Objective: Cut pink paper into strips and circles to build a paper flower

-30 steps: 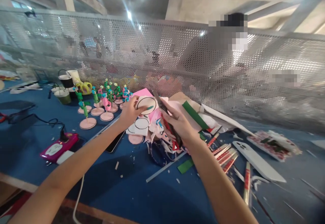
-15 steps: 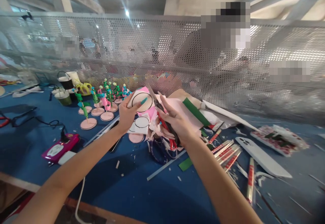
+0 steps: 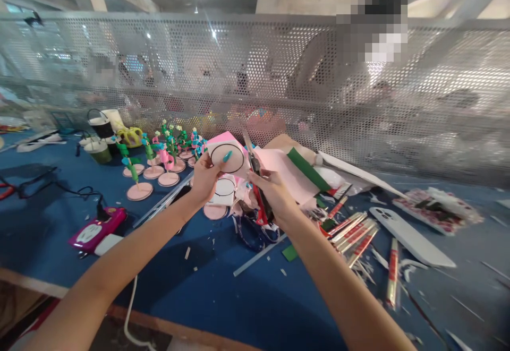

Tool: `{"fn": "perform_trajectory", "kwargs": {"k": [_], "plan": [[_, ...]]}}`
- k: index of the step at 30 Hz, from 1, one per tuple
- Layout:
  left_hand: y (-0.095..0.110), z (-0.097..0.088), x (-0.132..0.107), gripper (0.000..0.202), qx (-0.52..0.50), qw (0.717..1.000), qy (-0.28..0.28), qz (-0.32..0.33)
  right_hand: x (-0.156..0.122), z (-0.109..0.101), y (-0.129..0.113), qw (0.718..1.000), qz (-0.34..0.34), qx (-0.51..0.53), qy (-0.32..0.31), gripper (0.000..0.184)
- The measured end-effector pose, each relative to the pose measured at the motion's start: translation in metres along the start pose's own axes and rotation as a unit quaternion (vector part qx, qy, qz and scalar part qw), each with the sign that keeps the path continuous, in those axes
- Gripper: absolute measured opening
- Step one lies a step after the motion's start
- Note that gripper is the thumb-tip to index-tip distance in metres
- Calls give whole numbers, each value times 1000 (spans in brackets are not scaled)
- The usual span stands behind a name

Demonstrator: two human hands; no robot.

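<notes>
My left hand [image 3: 207, 177] pinches a piece of pale paper [image 3: 235, 154] with a black circle drawn on it, thumb on its face. In my right hand [image 3: 273, 194] is a pair of scissors [image 3: 255, 165] with red on the handles, blades pointing up beside the paper's right edge. Below the paper, a white sheet [image 3: 224, 191] with another drawn circle rests over a round pink base [image 3: 215, 211]. Pink paper [image 3: 285, 170] and a strip of green paper [image 3: 308, 170] lie behind my right hand.
Several small flower figures on round pink bases [image 3: 139, 191] stand at left. A purple power adapter [image 3: 98, 229] with cords sits nearer. At right lie a white phone [image 3: 410, 237], red-and-gold sticks [image 3: 392, 274] and scraps. A perforated metal screen [image 3: 179, 64] spans the back.
The paper and scissors have shifted slightly right in view. The right hand's fingers have drawn in closer around the scissors handles. The left hand keeps its pinch on the paper.
</notes>
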State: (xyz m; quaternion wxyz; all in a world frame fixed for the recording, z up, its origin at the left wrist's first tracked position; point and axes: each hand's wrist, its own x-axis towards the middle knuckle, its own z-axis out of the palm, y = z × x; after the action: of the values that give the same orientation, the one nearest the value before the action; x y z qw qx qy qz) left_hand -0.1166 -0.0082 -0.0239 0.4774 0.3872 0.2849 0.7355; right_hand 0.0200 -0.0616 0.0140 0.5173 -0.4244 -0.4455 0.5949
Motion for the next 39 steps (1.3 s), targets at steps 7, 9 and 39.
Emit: {"fn": "perform_trajectory", "kwargs": {"k": [7, 9, 39], "plan": [[1, 3, -6, 49, 21, 999, 38, -13, -10, 0, 1, 989, -106, -91, 53, 46], [2, 3, -7, 50, 25, 999, 27, -9, -12, -1, -1, 991, -82, -108, -2, 43], [-14, 1, -15, 47, 58, 997, -43, 24, 1, -18, -14, 964, 87, 33, -250, 36]]}}
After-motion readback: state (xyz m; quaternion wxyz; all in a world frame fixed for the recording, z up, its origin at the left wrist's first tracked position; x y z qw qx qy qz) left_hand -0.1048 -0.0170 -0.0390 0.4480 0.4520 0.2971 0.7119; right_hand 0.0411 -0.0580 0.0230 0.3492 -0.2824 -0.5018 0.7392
